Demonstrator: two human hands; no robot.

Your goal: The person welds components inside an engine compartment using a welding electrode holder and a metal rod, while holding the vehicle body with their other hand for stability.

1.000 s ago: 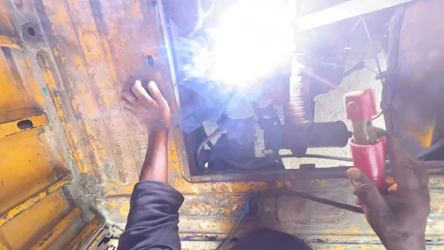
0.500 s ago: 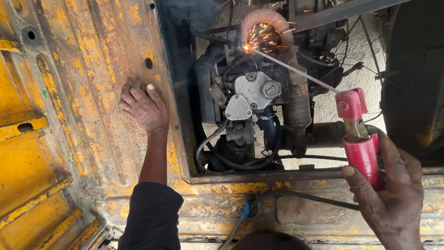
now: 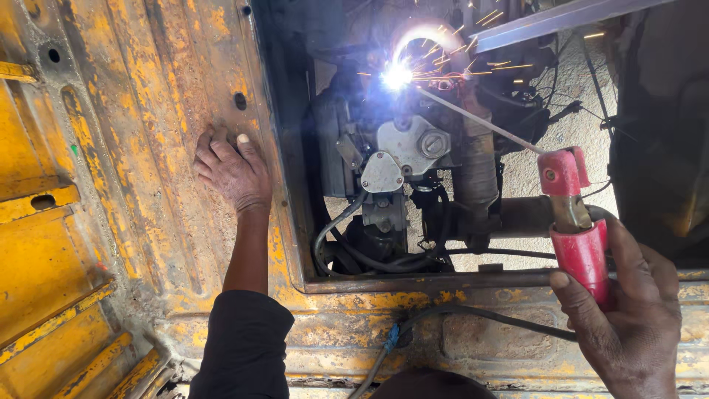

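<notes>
From the head camera, the right hand [image 3: 628, 325] in the lower right of the frame is clenched around a red welding electrode holder [image 3: 572, 222], which stands nearly upright. A thin welding rod [image 3: 480, 118] runs from the holder's clamp up and left to a bright arc [image 3: 396, 75] near the top centre, where sparks scatter rightward. The arc's glare makes it hard to tell just what metal the rod tip touches. Left of centre, the left hand [image 3: 230, 168] lies flat and released, fingers spread, pressed on the rusty yellow panel [image 3: 133, 148], beside the edge of a rectangular opening. Inside the opening sit a grey engine part [image 3: 402, 151] and black hoses [image 3: 354, 247]. A dark cable [image 3: 473, 314] crosses the panel below the opening.
</notes>
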